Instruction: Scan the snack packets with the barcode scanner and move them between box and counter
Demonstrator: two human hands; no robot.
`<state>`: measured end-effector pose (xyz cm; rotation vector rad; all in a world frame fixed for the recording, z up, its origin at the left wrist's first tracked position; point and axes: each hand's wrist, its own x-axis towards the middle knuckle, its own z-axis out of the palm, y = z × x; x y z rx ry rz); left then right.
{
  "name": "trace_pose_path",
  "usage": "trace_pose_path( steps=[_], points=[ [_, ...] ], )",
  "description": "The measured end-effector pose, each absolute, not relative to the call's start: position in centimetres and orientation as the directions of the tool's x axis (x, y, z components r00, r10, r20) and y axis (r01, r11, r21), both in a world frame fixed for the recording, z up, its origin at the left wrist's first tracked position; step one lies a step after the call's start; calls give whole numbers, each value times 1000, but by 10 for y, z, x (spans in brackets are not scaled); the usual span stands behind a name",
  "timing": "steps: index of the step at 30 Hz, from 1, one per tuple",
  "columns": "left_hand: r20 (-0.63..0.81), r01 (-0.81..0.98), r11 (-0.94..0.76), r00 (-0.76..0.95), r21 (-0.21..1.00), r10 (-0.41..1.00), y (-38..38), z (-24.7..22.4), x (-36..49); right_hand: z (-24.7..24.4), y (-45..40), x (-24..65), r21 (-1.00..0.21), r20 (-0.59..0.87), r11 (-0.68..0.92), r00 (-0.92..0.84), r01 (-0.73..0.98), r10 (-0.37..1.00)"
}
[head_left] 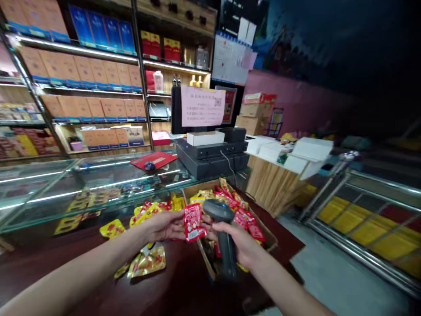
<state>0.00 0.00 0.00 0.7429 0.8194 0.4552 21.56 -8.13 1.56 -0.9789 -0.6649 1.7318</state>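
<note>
My left hand (pixel 167 225) grips a small red snack packet (pixel 192 219) by its left side, its printed face and barcode turned up toward me. In my right hand (pixel 238 241) is a dark handheld barcode scanner (pixel 226 250), held upright by its handle with the head beside the packet. Fingertips of my right hand also reach the packet's right edge. Beneath both hands stands an open cardboard box (pixel 268 235) of red and yellow snack packets. More yellow packets (pixel 149 211) lie in a heap left of the box, and a gold packet (pixel 148 262) rests on the dark tabletop.
A glass counter (pixel 98 193) runs along the left, with a red folder (pixel 154 161) and a mouse (pixel 149 166) on it. Behind the box sit a black cash drawer (pixel 213 162) and a monitor (pixel 176 109). A metal railing (pixel 368 237) stands at right.
</note>
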Motion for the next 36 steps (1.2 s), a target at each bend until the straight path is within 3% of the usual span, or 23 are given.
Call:
trace_pose_path(
  steps=[4, 7, 11, 17, 22, 31, 36],
  points=[
    [-417, -176, 650, 638, 739, 648, 28, 30, 53, 37, -61, 257, -834, -238, -244, -77, -495, 968],
    [-410, -295, 640, 566, 709, 715, 49, 42, 82, 46, -41, 281, -882, -229, -182, 59, -435, 972],
    [-437, -284, 619, 501, 732, 747, 62, 40, 84, 42, -25, 294, -873, -240, -163, 112, -460, 964],
    [-452, -254, 614, 483, 747, 750, 46, 16, 26, 25, -41, 260, -836, -283, -268, -41, -478, 958],
    [-485, -236, 612, 428, 755, 763, 14, -1, -36, 13, -55, 200, -850, -277, -353, -239, -390, 931],
    [-499, 57, 499, 207, 865, 841, -61, -32, -120, -45, -80, 105, -853, -451, -492, -224, -177, 864],
    [-390, 315, 319, 192, 894, 901, -77, -59, -135, -67, -80, 88, -833, -507, -527, -148, -169, 849]
  ],
)
